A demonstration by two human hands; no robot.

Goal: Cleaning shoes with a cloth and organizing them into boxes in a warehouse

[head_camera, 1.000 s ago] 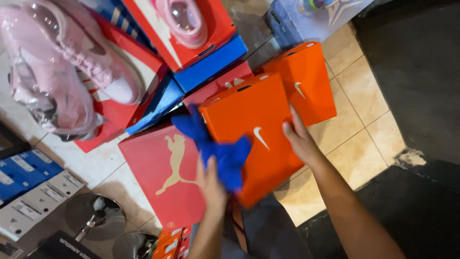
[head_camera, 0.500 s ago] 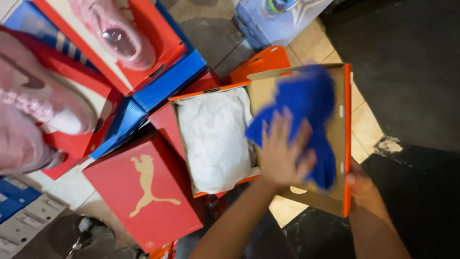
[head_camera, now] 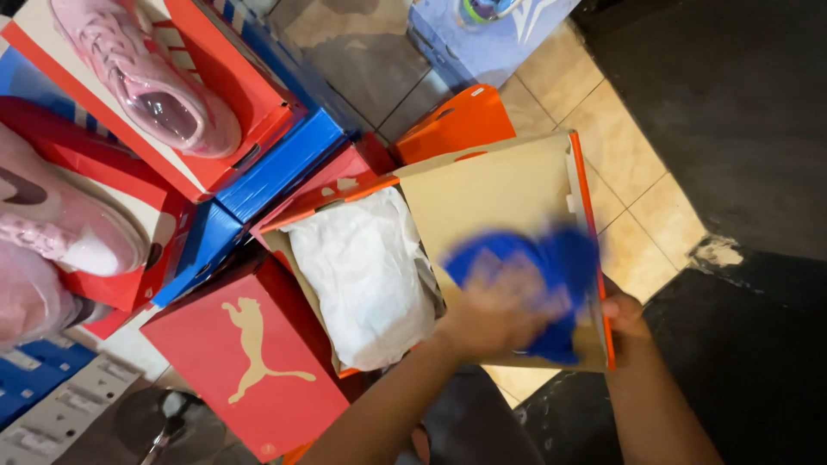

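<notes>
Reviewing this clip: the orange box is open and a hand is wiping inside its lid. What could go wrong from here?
1. The left hand presses the blue cloth on the orange shoebox's open cardboard lid, which only the right hand steadies at its edge; the hinge could crease or tear.
2. The white tissue paper lies loose beside the cloth and could get snagged.
3. The pink sneaker sits on stacked boxes nearby; a bump might topple it.

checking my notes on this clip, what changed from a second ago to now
The orange box went from shut to open, its lid folded back. The left hand moved the blue cloth from the lid's outside to its inside. The right hand shifted to the lid's edge. The red box stayed.
</notes>
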